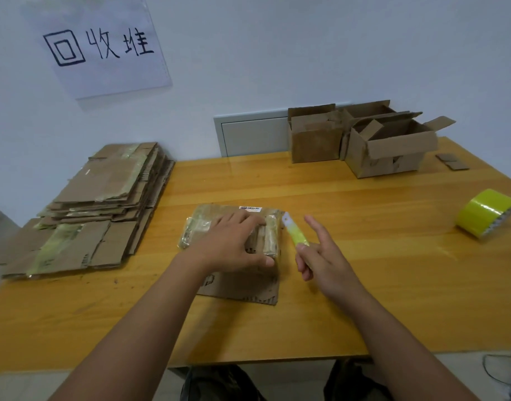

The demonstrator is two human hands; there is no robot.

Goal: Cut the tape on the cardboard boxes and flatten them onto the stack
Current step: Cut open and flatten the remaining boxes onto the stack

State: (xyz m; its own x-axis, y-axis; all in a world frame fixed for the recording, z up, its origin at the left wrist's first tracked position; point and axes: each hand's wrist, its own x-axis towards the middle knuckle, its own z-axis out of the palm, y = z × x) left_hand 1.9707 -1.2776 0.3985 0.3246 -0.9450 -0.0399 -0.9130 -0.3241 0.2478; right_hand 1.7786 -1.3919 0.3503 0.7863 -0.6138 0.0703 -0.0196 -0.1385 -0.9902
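Brown corrugated cardboard, wrapped in glossy yellowish tape, makes up the small closed box (234, 231) that sits mid-table in front of me, on top of a loose flat cardboard sheet (242, 289). My left hand (234, 244) lies across its top with fingers spread fairly straight and the thumb pressed against the near right corner; I judge this is to pin the box so it cannot slide while the blade works. My right hand (320, 256) holds a small yellow-green utility knife (294, 231), lower fingers curled round the handle, index and middle fingers sticking out straight. The white blade end points up and away, just beside the box's right edge; whether it touches the tape I cannot tell.

To the left, the stack of flattened brown cardboard sheets (98, 204) lies at the end of the glossy orange-yellow wooden table (364, 285), under a white paper sign with black handwritten characters (104, 44) on the wall; presumably that marks the drop spot. At the far right stand three open brown cardboard boxes (361, 140), flaps up, apparently waiting their turn. A roll of yellow-green packing tape (485, 215) rests near the table's right edge, well apart from the work.

My guess is that the tape is about to be cut, with flattening not yet begun.
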